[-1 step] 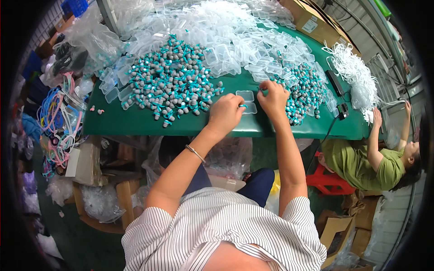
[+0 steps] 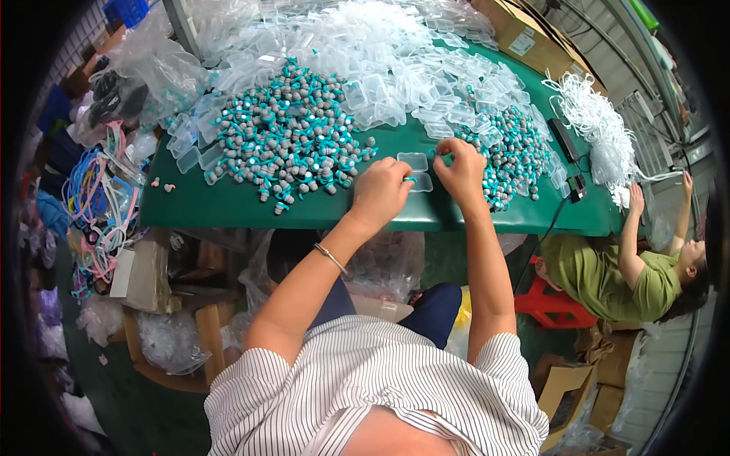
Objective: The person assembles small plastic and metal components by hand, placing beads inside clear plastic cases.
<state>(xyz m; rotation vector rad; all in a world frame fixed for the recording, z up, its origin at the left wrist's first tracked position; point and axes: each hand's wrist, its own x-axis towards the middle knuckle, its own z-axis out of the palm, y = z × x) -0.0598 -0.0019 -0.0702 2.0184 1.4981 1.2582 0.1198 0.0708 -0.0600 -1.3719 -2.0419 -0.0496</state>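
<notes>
teal earplug [image 2: 411, 179], 1 pc., pinched in my l. hand [image 2: 380, 190] by lower clear plastic tray [image 2: 422, 182] on green table [image 2: 220, 213]; my r. hand [image 2: 461, 169] curled nearly closed, contents: can't tell.

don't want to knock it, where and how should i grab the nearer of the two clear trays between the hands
Probably pinch the nearer tray by its right rim, coming from the right with the right hand. It lies flat on the green table, that rim shows uncovered, and the left hand has its fingertips at the left end.
</notes>
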